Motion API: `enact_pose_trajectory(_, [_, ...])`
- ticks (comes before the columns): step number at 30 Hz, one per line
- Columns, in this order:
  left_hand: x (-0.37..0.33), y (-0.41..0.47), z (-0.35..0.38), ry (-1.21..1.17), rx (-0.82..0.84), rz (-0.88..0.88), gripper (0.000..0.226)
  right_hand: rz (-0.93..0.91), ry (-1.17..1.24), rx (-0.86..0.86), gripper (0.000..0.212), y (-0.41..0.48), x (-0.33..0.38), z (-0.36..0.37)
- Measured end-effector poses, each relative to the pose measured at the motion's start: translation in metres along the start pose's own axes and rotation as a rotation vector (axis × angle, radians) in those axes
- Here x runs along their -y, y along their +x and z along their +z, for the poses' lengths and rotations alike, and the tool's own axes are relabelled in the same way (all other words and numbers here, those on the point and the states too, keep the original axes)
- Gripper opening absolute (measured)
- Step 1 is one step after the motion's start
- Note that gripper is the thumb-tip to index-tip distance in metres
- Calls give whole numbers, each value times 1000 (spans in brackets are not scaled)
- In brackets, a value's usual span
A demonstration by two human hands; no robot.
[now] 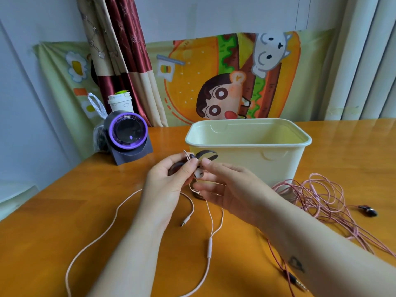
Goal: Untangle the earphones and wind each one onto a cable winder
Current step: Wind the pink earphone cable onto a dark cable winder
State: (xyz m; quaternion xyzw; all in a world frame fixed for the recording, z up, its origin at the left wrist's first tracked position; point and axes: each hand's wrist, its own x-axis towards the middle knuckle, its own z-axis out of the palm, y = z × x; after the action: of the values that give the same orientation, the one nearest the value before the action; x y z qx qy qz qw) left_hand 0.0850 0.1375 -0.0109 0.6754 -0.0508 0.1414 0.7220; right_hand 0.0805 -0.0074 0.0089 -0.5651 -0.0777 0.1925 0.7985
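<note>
My left hand [171, 179] grips a dark brown cable winder [205, 154] above the middle of the orange table [64, 211]. My right hand [225, 185] pinches the pale pink earphone cable beside it, with a white earbud [198, 173] between the two hands. That cable [102, 234] trails down over the table, with its inline remote [209, 247] and its plug [185, 221] lying free. A tangle of pink and red cables [317, 196] lies at the right, ending in a dark earbud [369, 211] and a jack plug [299, 282].
A cream plastic tub [252, 144] stands just behind my hands. A purple-ringed fan [128, 133] on a dark base sits at the back left, with a plastic bag [97, 133] and a paper cup [120, 102] behind it. Curtain and cartoon cloth hang at the back.
</note>
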Motion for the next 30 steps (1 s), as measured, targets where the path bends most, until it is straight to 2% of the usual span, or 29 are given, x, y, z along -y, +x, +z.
enact_pose_trajectory(2, [0, -1, 0, 31, -7, 30, 38, 28, 92, -9, 20, 0, 0, 1])
enact_pose_trajectory(7, [2, 0, 1, 71, -34, 46, 35, 81, 223, -7, 19, 0, 1, 2])
enact_pose_trajectory(10, [4, 1, 2, -52, -33, -30, 36, 75, 285, 2, 11, 1, 0, 3])
enact_pose_trajectory(17, [4, -1, 8, -348, -2, -162, 40, 34, 280, -41, 8, 6, -7, -1])
enact_pose_trajectory(23, [5, -3, 12, -205, -7, -133, 37, 46, 226, -47, 7, 6, -8, -1])
enact_pose_trajectory(26, [4, -4, 10, -143, 10, -128, 41, 54, 200, -31, 15, 4, -6, -2])
enact_pose_trajectory(30, [4, -5, 8, -58, 26, -96, 41, 35, 138, -50, 11, 5, -7, -5])
